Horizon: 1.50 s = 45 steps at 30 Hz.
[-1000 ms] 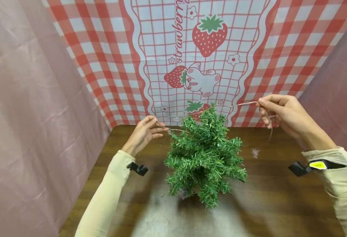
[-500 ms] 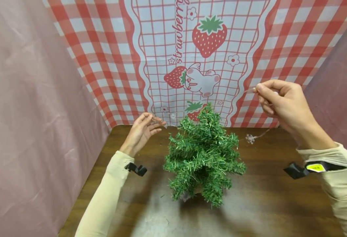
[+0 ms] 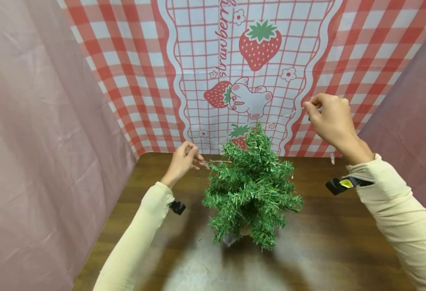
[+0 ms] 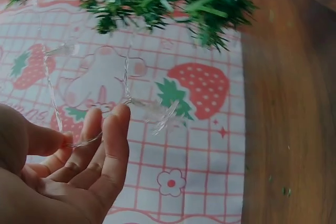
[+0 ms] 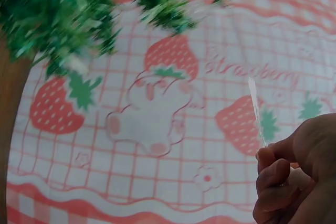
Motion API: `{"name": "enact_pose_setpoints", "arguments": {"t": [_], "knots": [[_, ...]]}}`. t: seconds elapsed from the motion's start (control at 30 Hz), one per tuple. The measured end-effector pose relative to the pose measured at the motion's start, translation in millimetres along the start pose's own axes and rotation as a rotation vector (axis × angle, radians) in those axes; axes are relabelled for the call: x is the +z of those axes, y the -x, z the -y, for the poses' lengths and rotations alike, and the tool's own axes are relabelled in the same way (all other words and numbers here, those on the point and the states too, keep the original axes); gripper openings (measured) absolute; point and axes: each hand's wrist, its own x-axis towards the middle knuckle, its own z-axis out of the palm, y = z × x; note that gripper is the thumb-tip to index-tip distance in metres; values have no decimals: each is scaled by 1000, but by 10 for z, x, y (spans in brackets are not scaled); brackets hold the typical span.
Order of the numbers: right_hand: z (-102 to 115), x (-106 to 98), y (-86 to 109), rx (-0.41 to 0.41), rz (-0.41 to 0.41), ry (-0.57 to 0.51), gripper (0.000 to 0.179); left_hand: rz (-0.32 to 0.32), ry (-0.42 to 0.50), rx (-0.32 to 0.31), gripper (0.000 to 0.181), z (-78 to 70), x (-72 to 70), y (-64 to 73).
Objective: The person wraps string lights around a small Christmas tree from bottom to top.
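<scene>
A small green artificial Christmas tree [image 3: 254, 190] stands mid-table between my hands. Behind it runs a thin, clear string of lights [image 3: 285, 116]. My left hand [image 3: 185, 159] is left of the upper branches; in the left wrist view its thumb and fingers pinch the wire [image 4: 51, 90], with a clear snowflake pendant [image 4: 164, 116] hanging just past the fingertips. Higher up at the right, my right hand [image 3: 330, 119] pinches another stretch of the string between thumb and index finger. A clear pendant [image 3: 332, 158] dangles below that hand. Branches hide part of the string.
The brown wooden table [image 3: 329, 242] ends against a red-and-white checked strawberry cloth [image 3: 133, 72] at the back. Pink curtains [image 3: 27, 141] close off both sides. A clear bit [image 3: 229, 239] shows at the tree's foot.
My right hand has risen and shifted left, turning over at the wrist, while the string behind the tree is drawn higher. The left hand has moved slightly right, toward the branches.
</scene>
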Motion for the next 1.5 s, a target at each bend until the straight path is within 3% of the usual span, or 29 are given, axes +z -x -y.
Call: {"name": "enact_pose_setpoints", "arguments": {"t": [0.2, 0.33, 0.47, 0.6, 0.77, 0.93, 1.1, 1.3, 1.5], "knots": [[-72, 97, -75, 24, 30, 36, 37, 37, -124, -48, 19, 10, 55, -74], [-86, 134, -58, 8, 101, 74, 37, 51, -135, -68, 21, 52, 50, -75], [-173, 168, 43, -2, 201, 78, 34, 116, -127, -107, 23, 136, 42, -42], [-291, 216, 117, -4, 229, 63, 33, 140, -80, -133, 24, 227, 34, -23], [-271, 172, 125, -11, 108, 37, 36, 97, 33, -77, 25, 202, 26, -16], [-31, -8, 89, -68, -68, -21, 33, 44, 158, 12, 31, 80, -13, 9], [291, -137, 124, -157, -174, -54, 31, 11, 391, 46, 24, 41, -81, 72], [609, -265, 253, -295, -293, -74, 26, 84, 593, 103, 19, 79, -176, 228], [796, -375, 418, -387, -377, -75, 18, 143, 670, 147, 18, 117, -247, 382]]}}
